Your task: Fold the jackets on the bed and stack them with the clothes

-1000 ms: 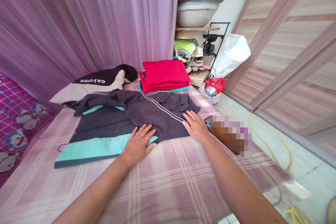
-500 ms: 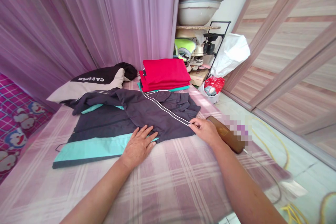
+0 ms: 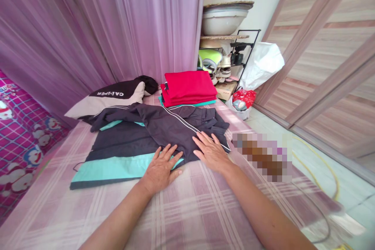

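Note:
A dark jacket (image 3: 123, 136) with turquoise panels and white piping lies on the plaid bedsheet (image 3: 187, 203), one sleeve folded across its body. My left hand (image 3: 164, 166) rests flat on the near edge of the jacket, over the end of the turquoise band, fingers spread. On the folded-over sleeve by the white piping lies my right hand (image 3: 211, 150), its fingers stretched out and apart. Neither hand grips the cloth. Behind the jacket sits a stack of folded red clothes (image 3: 190, 88) with a turquoise piece at the bottom.
A black and beige garment marked CAMPER (image 3: 111, 95) lies at the back left, before the purple curtain (image 3: 131, 19). To the right is a blurred-out brown object (image 3: 262, 156) with a cable. A rack (image 3: 249, 52) with shoes and basins stands behind, near plastic bags (image 3: 263, 64).
My right hand has let go of the piped sleeve edge, shifted left and flattened onto the cloth. The left hand stays at the jacket's near edge. The view has shifted slightly.

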The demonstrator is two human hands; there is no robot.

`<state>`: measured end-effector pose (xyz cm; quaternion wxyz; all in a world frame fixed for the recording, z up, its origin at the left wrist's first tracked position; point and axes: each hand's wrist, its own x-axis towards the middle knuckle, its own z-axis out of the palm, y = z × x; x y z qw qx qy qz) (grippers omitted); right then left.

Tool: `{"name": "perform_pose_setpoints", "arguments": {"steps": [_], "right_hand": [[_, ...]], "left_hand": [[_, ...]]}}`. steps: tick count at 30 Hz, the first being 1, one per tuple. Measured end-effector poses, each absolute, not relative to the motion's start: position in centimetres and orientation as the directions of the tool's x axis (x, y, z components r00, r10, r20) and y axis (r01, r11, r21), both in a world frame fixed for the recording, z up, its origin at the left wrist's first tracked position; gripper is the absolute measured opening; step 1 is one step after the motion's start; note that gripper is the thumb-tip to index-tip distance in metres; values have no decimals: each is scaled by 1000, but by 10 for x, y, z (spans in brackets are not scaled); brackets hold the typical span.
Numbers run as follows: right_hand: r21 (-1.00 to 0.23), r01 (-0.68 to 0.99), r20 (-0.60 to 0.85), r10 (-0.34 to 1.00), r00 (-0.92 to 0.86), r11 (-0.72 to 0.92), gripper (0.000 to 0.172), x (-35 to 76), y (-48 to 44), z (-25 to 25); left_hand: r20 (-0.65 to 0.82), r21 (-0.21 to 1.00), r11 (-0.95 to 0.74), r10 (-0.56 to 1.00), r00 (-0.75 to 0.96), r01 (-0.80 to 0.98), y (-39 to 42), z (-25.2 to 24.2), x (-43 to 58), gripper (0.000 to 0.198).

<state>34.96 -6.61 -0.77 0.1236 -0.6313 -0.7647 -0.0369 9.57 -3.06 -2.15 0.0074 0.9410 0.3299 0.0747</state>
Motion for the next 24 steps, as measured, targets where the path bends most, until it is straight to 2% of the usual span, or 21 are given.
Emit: {"name": "perform_pose_setpoints", "arguments": {"steps": [2,4,8,13,16,20,24], "right_hand": [[-107,980,104,983,-154,165,54,347,-63,-13],[-109,983,59,988,-139,145,56,349,-62,-16],[-98,987,60,991,-123,128,57,352,-63,-17],[-117,988,71,993,-94,102,55,342,-61,-8],[-162,982,171,983,-73,101,54,319,-50,9],[-214,963,285,953,-100,165,56,286,-25,23],[-207,965,165,978,-131,164,56,273,-6,11]], "left_hand": [[160,60,-780,624,765,624,-31,-20,94,68],[187,57,-766,639,746,641,-28,-16,88,69],[167,34,-650,752,637,759,-14,-4,62,60],[39,4,-418,908,417,909,4,-2,36,61],[1,21,-406,914,406,914,6,-7,35,64],[41,52,-425,905,423,904,5,-9,36,65],[20,49,-417,909,416,908,4,-8,35,66]]}}
